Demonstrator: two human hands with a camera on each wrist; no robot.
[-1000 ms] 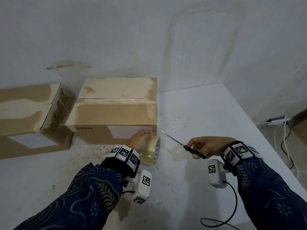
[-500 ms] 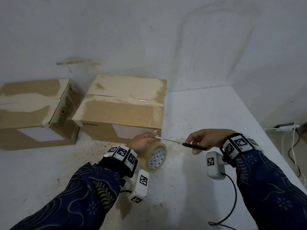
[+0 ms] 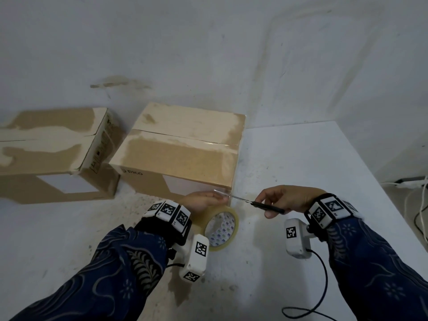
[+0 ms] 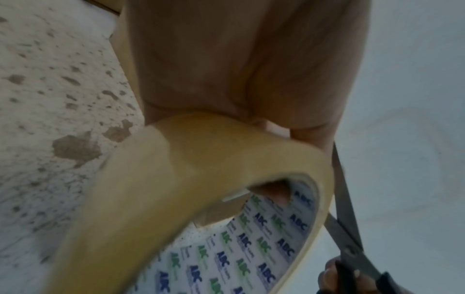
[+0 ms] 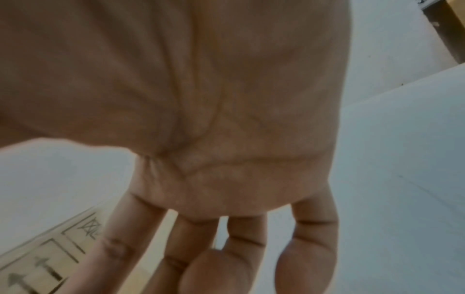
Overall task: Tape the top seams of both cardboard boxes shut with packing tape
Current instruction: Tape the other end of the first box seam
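Observation:
Two cardboard boxes stand on the white table: one (image 3: 180, 154) in the middle with clear tape along the right part of its top seam, another (image 3: 51, 144) to the left. My left hand (image 3: 203, 201) grips the roll of clear packing tape (image 3: 222, 228) just in front of the middle box's near right corner, a finger inside the core (image 4: 274, 191). My right hand (image 3: 278, 200) holds black-handled scissors (image 3: 257, 205), whose blades (image 4: 344, 208) reach left to the strip of tape by my left fingers. In the right wrist view only the palm (image 5: 201, 119) and fingers show.
A stained white wall rises behind the boxes. The table's right edge (image 3: 382, 193) runs diagonally, with white cables and a power strip (image 3: 412, 184) on the floor beyond it. A black cable (image 3: 319, 297) trails from my right wrist camera across the near table.
The scissors swung from pointing up-left to level and moved left until their tips met the tape at my left hand. The roll turned so its printed core faces me.

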